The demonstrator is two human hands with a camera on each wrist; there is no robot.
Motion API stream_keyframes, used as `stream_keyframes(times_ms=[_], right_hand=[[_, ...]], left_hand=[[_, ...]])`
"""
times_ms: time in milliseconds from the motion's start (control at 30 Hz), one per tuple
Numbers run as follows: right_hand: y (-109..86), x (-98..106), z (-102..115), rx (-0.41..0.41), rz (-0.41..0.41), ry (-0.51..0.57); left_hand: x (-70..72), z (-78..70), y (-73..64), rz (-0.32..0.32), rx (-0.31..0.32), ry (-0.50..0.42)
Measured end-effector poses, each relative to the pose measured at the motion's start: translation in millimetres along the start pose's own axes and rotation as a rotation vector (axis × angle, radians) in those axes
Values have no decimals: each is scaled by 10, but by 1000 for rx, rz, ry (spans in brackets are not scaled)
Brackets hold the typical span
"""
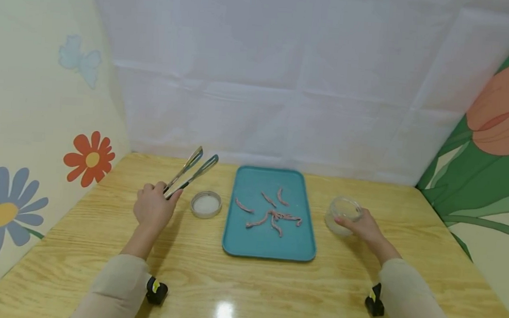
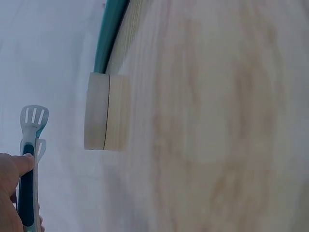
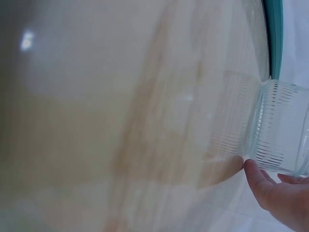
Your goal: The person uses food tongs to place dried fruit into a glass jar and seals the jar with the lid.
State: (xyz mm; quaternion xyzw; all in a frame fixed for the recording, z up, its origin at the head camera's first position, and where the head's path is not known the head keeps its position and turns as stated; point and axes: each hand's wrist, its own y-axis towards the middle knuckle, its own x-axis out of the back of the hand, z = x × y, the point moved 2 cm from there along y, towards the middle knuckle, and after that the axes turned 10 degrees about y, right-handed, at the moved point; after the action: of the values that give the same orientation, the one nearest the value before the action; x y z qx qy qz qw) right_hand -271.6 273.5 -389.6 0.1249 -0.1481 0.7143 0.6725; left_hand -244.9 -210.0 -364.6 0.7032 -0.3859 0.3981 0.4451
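Observation:
My left hand (image 1: 154,209) grips a pair of tongs (image 1: 206,166) by the handles, left of the tray. In the head view the two arms of the tongs stand apart, slotted ends pointing away. The left wrist view shows the tongs (image 2: 27,193) held up off the table. On the other side, my right hand (image 1: 367,231) holds a clear glass jar (image 1: 337,220) by its side. In the right wrist view the ribbed jar (image 3: 277,130) stands on the table. Several pinkish strips (image 1: 277,215), possibly meat, lie on the blue tray (image 1: 253,244).
A round lid (image 1: 205,204) lies between the tongs and the tray. White cloth (image 1: 263,81) hangs behind the wooden table (image 1: 246,290). Painted side panels (image 1: 21,115) stand at left and right.

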Motion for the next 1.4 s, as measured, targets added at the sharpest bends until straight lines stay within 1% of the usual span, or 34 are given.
stream_keyframes(times_ms=[100, 200, 300, 433, 500, 667, 800, 900, 1267, 1400], right_hand=[[-2, -1, -5, 0, 5, 2], [-4, 2, -5, -11, 5, 1], [-10, 7, 0, -30, 13, -4], [-21, 12, 10, -58, 15, -27], [-25, 14, 9, -72, 12, -35], [-26, 18, 1, -95, 1, -41], [-19, 14, -6, -99, -3, -34], [-10, 10, -9, -94, 2, -27], [-32, 4, 18, -83, 6, -36], [-46, 8, 21, -80, 11, -48]], left_hand=[[18, -15, -12, -14, -26, -13], [31, -24, -24, -24, -66, -24], [35, -27, -34, -11, -104, -36], [42, -32, -46, 14, -132, -51], [45, -46, -48, 16, -146, -55], [45, -106, -59, 13, -222, -60], [23, -143, -81, 43, -284, -62], [1, -158, -99, 64, -318, -58], [-57, -206, -132, 71, -452, -28], [-76, -218, -141, 62, -505, -19]])
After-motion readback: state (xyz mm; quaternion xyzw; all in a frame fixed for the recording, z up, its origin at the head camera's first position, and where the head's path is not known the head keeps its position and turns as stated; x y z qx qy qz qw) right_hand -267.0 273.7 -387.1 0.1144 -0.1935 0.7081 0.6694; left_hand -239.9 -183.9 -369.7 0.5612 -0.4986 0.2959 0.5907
